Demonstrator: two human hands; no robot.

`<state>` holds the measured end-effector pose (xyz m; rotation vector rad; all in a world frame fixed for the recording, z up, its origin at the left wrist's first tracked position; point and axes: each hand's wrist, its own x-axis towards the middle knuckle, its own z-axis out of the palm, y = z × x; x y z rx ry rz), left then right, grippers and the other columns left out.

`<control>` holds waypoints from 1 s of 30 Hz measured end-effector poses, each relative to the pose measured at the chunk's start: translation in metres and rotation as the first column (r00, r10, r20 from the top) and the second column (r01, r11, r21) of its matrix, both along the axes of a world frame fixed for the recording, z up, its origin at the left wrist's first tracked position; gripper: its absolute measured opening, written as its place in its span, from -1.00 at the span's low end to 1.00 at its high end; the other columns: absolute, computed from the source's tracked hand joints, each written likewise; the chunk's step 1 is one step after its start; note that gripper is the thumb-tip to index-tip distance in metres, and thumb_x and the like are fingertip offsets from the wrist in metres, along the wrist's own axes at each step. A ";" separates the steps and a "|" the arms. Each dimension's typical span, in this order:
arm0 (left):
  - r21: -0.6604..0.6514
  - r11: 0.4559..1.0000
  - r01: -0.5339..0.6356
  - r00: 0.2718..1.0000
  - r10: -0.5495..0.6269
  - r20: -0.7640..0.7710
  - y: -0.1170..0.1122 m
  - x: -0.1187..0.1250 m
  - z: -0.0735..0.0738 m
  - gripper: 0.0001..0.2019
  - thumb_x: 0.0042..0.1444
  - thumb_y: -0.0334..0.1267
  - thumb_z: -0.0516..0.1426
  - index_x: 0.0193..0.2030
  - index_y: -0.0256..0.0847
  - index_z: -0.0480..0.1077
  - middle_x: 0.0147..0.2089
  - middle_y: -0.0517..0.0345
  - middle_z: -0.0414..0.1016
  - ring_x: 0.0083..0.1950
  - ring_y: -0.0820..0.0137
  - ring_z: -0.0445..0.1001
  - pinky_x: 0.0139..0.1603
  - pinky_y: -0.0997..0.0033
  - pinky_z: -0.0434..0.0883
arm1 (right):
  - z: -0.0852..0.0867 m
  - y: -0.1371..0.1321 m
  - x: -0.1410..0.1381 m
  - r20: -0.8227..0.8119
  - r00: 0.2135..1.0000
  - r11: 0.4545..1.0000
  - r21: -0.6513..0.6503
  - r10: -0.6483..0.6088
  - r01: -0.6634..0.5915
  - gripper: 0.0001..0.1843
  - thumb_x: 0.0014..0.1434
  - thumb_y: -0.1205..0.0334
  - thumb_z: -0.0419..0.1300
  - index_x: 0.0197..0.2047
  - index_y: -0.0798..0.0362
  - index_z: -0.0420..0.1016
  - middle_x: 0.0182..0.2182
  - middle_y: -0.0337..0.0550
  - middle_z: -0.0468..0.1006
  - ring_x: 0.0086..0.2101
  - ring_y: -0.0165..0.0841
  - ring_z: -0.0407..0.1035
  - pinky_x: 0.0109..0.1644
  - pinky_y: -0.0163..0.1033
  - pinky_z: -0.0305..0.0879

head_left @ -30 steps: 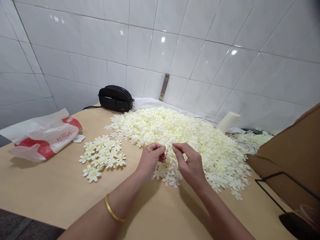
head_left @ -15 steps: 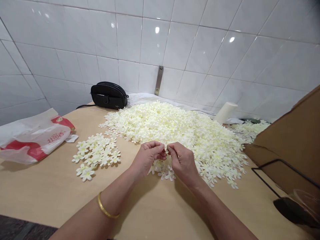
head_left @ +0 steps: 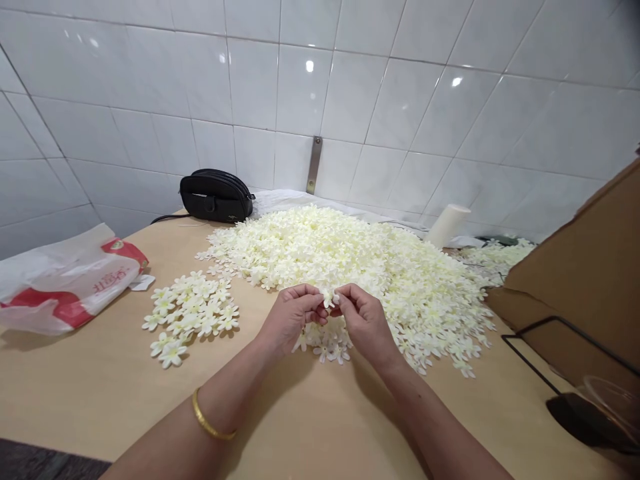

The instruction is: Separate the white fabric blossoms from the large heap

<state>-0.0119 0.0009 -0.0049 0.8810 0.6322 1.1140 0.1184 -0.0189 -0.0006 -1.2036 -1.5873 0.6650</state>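
Between my two hands is a small white artificial flower [head_left: 329, 299] with a yellowish middle. My left hand [head_left: 295, 315] pinches it from the left, thumb and forefinger closed. From the other side my right hand [head_left: 364, 320] grips its edge between thumb and forefinger. Both hands are just in front of a big heap of loose cream-white flowers [head_left: 320, 247], a few of which show below my fingers. A smaller spread of the same flowers [head_left: 195, 310] lies on the table to the left of my left hand.
A red-and-white plastic bag [head_left: 75, 280] lies at the table's left. A black pouch [head_left: 217, 195] stands behind the heap by the tiled wall. At the right are a white cone-shaped spool [head_left: 447, 225], a cardboard box [head_left: 575, 260] and a black wire frame [head_left: 533, 360].
The flower between my fingertips now shows more clearly, and my right fingers have shifted on it. The whole view has tilted slightly; the heap and the small spread look the same.
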 end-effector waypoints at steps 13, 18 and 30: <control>-0.068 0.976 -0.209 0.978 0.207 -0.030 0.003 -0.005 0.004 -0.89 -0.24 -0.35 0.16 -0.57 -0.30 0.27 -0.64 0.26 0.29 -0.60 0.55 0.29 -0.54 0.53 0.25 | -0.011 0.015 0.014 0.586 0.717 0.889 0.445 -0.378 0.105 -0.80 0.08 0.40 -0.05 -0.37 0.10 0.39 -0.48 -0.11 0.34 -0.38 -0.31 0.22 -0.29 -0.24 0.14; -0.054 0.983 -0.178 0.984 0.177 -0.019 0.000 -0.004 0.004 -0.88 -0.24 -0.34 0.17 -0.58 -0.30 0.28 -0.63 0.25 0.29 -0.60 0.55 0.28 -0.54 0.52 0.24 | -0.009 0.009 0.009 0.495 0.780 0.869 0.479 -0.382 0.122 -0.74 0.13 0.36 -0.08 -0.19 0.11 0.38 -0.40 -0.06 0.38 -0.35 -0.31 0.25 -0.26 -0.22 0.17; -0.004 0.987 -0.163 0.986 0.162 -0.038 0.000 -0.005 0.003 -0.89 -0.20 -0.31 0.16 -0.55 -0.29 0.30 -0.61 0.24 0.30 -0.58 0.54 0.28 -0.54 0.52 0.24 | -0.006 0.000 0.000 0.387 0.904 0.921 0.390 -0.181 0.017 -0.84 0.13 0.32 -0.03 -0.36 0.08 0.36 -0.45 -0.14 0.39 -0.39 -0.37 0.27 -0.30 -0.27 0.19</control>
